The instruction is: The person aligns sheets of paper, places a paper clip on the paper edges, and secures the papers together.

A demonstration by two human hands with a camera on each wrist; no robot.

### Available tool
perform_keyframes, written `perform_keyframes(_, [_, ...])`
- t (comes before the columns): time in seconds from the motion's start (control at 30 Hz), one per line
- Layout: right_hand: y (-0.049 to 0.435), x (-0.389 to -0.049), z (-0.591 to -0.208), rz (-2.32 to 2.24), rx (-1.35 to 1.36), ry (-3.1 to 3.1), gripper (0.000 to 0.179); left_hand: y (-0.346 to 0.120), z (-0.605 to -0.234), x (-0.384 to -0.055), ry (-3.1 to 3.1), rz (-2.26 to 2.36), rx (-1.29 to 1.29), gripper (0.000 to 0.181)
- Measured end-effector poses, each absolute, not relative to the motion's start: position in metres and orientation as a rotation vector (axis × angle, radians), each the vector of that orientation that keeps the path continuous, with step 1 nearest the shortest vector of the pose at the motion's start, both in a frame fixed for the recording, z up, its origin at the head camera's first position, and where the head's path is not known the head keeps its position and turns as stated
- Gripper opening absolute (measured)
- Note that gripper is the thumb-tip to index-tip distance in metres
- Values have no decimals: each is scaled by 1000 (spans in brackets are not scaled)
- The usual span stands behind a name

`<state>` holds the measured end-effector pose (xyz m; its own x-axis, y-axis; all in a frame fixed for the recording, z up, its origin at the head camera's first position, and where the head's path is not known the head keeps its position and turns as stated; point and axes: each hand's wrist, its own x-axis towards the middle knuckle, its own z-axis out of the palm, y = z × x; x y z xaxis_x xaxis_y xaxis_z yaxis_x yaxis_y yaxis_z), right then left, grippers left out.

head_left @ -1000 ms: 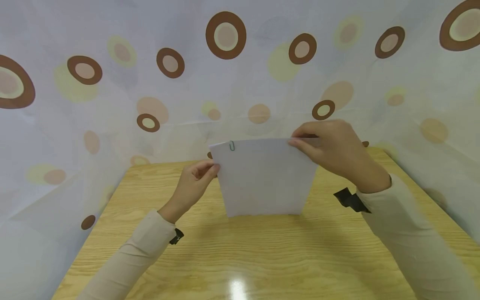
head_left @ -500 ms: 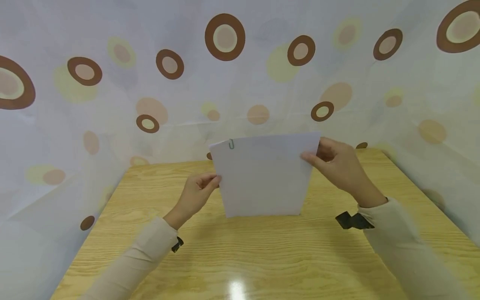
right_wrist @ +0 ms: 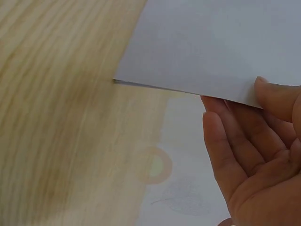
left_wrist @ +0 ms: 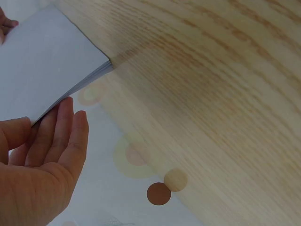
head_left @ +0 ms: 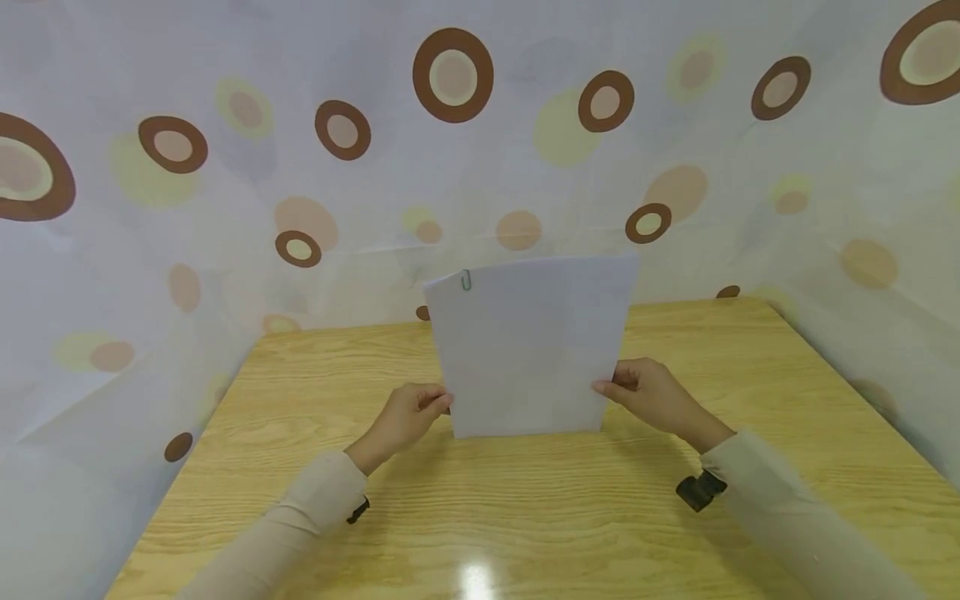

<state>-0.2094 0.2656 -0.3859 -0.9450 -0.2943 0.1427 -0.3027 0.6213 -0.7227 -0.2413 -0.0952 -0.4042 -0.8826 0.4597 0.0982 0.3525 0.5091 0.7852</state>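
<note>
A stack of white paper sheets [head_left: 528,342] stands upright on its lower edge, with a green paper clip [head_left: 467,280] on its top edge near the left corner. My left hand [head_left: 405,421] pinches the left side of the stack low down, thumb in front and fingers behind. At about the same height on the other side, my right hand [head_left: 656,398] pinches the right edge. Several layered sheets [left_wrist: 91,75] show at the bottom corner in the left wrist view. In the right wrist view the thumb [right_wrist: 277,100] lies on the paper's face, the fingers behind it.
Beneath the paper is a wooden table [head_left: 480,508] with a light reflection near its front. A white wall covering [head_left: 510,183] with brown rings and pale dots surrounds the table at the back and both sides.
Both hands have slid down the sides of the paper stack. My right hand has come from the top edge to low on the right edge. The clip stays at the top left.
</note>
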Motion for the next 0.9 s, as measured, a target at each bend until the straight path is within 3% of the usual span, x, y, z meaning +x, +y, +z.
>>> perform_keyframes(0.33, [268,-207,-418,1119,710,-2903,22,-90,-412,-238,2634,1124,801,21])
perform_keyframes(0.9, [261,-200,-418,1068,644,-2909,22,-90,-416,-238,2642,1123,926,23])
